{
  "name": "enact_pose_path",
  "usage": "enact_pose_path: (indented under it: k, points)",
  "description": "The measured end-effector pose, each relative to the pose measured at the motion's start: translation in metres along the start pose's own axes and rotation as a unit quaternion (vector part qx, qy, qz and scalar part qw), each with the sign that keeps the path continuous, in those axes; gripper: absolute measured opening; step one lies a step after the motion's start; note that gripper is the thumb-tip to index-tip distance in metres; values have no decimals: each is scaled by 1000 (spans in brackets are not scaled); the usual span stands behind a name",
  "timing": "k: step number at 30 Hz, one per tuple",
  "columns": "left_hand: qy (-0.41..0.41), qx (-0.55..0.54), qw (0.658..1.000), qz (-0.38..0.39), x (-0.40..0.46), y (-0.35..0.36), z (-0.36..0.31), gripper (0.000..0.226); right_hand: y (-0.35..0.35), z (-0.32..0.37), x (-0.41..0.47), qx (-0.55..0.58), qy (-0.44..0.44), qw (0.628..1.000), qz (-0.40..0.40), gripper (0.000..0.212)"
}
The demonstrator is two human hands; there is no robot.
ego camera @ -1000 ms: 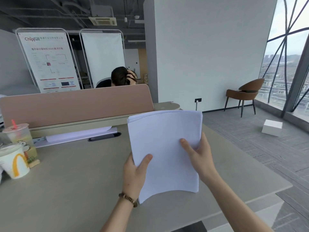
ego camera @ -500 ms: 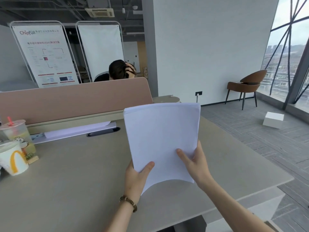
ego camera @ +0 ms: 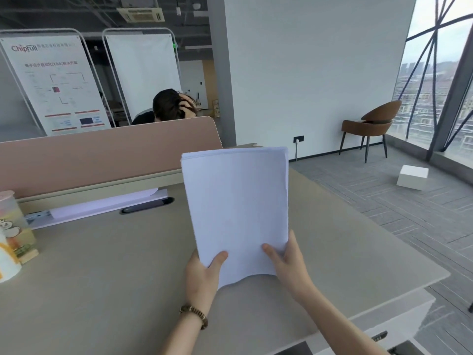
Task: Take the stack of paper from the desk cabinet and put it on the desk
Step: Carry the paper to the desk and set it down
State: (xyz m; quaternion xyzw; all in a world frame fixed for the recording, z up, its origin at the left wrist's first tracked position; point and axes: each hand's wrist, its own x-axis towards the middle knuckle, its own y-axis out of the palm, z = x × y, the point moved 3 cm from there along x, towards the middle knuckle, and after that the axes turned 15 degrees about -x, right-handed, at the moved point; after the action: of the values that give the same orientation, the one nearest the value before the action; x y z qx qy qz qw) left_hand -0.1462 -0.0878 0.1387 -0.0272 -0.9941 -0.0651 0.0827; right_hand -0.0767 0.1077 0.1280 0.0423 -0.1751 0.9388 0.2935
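A white stack of paper (ego camera: 236,211) is held upright above the beige desk (ego camera: 102,272), its lower edge bowed upward. My left hand (ego camera: 202,275), with a beaded bracelet at the wrist, grips the stack's lower left corner, thumb on the front sheet. My right hand (ego camera: 289,262) grips the lower right corner the same way. The stack's bottom edge hangs just over the desk surface, near the desk's right half. The top of the desk cabinet (ego camera: 399,311) shows below the desk's right front corner.
Two drink cups (ego camera: 12,242) stand at the desk's left edge. A flat white sheet bundle (ego camera: 102,203) and a dark cable slot (ego camera: 147,205) lie along the pink divider (ego camera: 107,152). A person sits behind the divider. A brown chair (ego camera: 371,124) and a white box (ego camera: 412,176) are on the floor at right.
The paper stack has moved forward over the desk and tipped more upright, with both hands still on its lower corners. The view has shifted slightly right.
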Motion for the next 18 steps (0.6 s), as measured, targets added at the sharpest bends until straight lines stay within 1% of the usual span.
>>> enact_pose_path:
  k: [2,6,8,11,13,15,18]
  points:
    - [11,18,1000,1,5,10,-2,28,-9,0,11,-12,9,1000,-9,28]
    - [23,58,997,36,16,43,-7,36,-40,2,41,-53,26,998,-35,31]
    - [15,62,997,50,22,62,-8,37,-56,-1,56,-70,29,996,-48,38]
    - [0,58,996,63,30,93,-4,37,-78,-12,79,-79,33,995,-56,55]
    - [-12,52,996,66,35,114,0,36,-93,-23,94,-83,42,994,-55,57]
    - [-31,51,996,73,41,134,6,30,-106,-36,110,-82,51,994,-45,56]
    - [-64,60,990,112,50,161,18,32,-120,-51,134,-86,58,994,-20,58]
